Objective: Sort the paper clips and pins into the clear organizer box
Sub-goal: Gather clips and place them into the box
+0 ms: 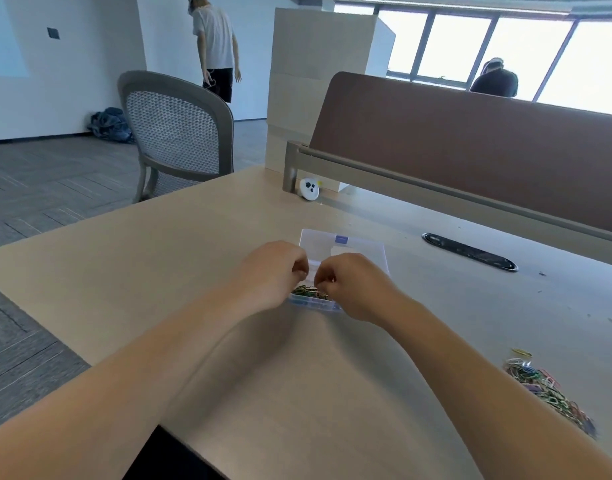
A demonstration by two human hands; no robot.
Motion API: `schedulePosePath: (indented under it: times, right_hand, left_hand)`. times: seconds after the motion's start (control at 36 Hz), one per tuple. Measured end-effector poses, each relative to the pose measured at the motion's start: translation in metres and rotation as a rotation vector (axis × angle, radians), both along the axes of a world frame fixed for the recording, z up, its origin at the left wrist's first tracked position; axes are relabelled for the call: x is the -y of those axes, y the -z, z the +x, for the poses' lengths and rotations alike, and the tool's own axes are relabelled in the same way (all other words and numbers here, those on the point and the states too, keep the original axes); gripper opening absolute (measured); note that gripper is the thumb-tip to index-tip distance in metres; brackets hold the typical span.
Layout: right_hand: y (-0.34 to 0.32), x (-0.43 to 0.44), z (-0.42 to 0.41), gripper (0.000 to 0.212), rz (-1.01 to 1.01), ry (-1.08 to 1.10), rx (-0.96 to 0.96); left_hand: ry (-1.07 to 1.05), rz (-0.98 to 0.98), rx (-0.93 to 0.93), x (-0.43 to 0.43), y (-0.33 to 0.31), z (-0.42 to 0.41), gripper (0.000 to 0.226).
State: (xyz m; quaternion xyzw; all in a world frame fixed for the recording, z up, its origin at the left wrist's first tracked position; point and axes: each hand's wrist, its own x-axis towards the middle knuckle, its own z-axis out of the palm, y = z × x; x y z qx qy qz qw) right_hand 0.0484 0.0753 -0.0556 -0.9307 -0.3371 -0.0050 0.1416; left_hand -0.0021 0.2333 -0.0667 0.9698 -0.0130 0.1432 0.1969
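A clear organizer box (363,249) lies open on the desk in front of me, its lid folded back towards the divider. Coloured paper clips (309,292) fill its near compartment. Both hands hover over that compartment with fingers curled in a pinch. My left hand (275,271) is at the box's left edge and my right hand (353,285) covers its right part. What the fingertips pinch is too small to make out. A loose pile of coloured paper clips (546,389) lies on the desk at the far right.
A brown desk divider (470,143) runs along the back. A black cable slot (470,251) sits behind the box to the right, and a small white round device (309,189) stands at the divider's left end. A grey chair (180,133) stands beyond the desk's left edge; two people are farther off.
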Motion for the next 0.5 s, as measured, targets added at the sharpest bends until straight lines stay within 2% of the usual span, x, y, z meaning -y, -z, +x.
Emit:
schedulePosePath:
  times: [0.17, 0.42, 0.5]
  right_hand:
    - [-0.016, 0.036, -0.014, 0.014, 0.091, 0.072, 0.029]
    - [-0.025, 0.146, -0.042, 0.015, 0.074, 0.261, -0.025]
    - [-0.025, 0.188, -0.051, 0.013, 0.045, 0.327, -0.044]
  left_hand:
    - [0.067, -0.041, 0.028, 0.031, -0.018, -0.004, 0.011]
    - [0.238, -0.101, 0.034, 0.131, -0.031, -0.013, 0.015]
    - [0.325, -0.067, -0.004, 0.165, -0.031, -0.015, 0.015]
